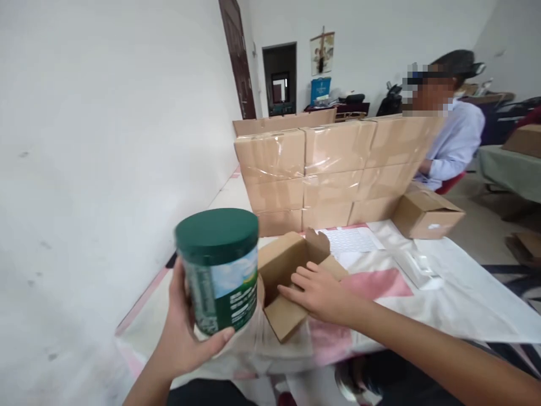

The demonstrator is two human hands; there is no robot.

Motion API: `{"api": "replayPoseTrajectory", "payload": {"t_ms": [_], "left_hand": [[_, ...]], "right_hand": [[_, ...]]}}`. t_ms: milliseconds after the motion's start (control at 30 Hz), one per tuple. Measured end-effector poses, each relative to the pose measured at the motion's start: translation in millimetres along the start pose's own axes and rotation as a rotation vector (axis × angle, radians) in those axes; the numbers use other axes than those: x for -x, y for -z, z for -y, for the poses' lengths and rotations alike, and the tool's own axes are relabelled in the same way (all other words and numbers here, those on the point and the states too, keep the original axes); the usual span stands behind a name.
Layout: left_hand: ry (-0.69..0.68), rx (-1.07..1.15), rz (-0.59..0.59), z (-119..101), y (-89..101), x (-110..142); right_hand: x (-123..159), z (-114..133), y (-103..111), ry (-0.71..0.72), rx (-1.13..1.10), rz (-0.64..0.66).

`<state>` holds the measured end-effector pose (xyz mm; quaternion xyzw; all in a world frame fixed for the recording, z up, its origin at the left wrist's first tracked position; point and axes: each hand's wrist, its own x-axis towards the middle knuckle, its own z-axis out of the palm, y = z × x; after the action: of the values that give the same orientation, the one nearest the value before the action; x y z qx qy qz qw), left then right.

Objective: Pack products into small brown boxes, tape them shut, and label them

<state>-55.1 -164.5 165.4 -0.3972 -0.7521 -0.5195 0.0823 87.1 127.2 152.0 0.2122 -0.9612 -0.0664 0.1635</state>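
My left hand [186,332] is wrapped round a green canister [222,282] with a dark green lid and a printed label, held upright above the table. Just to its right lies an open cardboard box [281,254], its flaps folded outward. My right hand [315,290] rests palm down on the box's near flap, fingers stretched out toward the opening. The inside of the box is partly hidden by that hand.
Taped cardboard boxes [333,146] form a wall across the back of the cloth-covered table [465,299]. A single carton [429,214] stands at their right end. Bubble wrap [353,239] lies before them. A person in a light shirt [459,132] sits behind. A white wall [84,169] borders the left.
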Motion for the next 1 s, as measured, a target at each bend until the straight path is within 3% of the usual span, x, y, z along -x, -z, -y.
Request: {"api": "replayPoseTrajectory", "payload": {"t_ms": [167, 333, 433, 567, 700, 833, 1000], "left_hand": [[-0.190, -0.185, 0.525, -40.4, -41.1, -56.9], [-0.136, -0.241, 0.870, -68.2, -81.4, -86.1], [-0.109, -0.334, 0.916, -68.0, -101.0, -80.3], [-0.165, -0.408, 0.903, -55.7, -110.3, -69.4], [-0.252, -0.608, 0.937, -51.6, -116.5, -62.7], [-0.343, -0.730, 1.018, -48.5, -138.5, -57.2], [-0.456, -0.663, 0.907, -24.8, -159.2, -48.3]], "right_hand": [[57.8, 18.8, -14.7, 0.028, -0.068, -0.125], [64.4, 30.2, -11.3, 0.027, -0.090, -0.147], [53.5, 35.1, -7.0, 0.006, -0.111, -0.070], [49.4, 38.6, -10.3, -0.044, -0.138, -0.045], [60.7, 44.7, -17.7, -0.041, -0.108, -0.117], [66.0, 48.2, -15.9, 0.009, -0.073, -0.208], [71.0, 23.2, 8.3, 0.112, -0.185, -0.324]]}}
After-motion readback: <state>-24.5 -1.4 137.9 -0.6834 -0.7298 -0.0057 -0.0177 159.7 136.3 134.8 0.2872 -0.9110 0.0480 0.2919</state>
